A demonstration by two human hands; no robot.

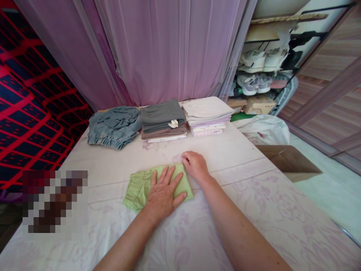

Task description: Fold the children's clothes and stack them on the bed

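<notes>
A small light-green garment (138,187) lies folded on the pale flowered bed sheet (254,210) in front of me. My left hand (163,195) rests flat on top of it with the fingers spread. My right hand (195,165) sits at the garment's far right corner, fingers curled down and pinching its edge.
At the far edge lie crumpled denim shorts (113,126), a grey-and-brown folded stack (163,118) and a white-and-lilac folded stack (207,113). A lilac curtain (169,49) hangs behind. A shoe rack (262,71), a cardboard box (290,160) and a white bag (265,128) are at the right.
</notes>
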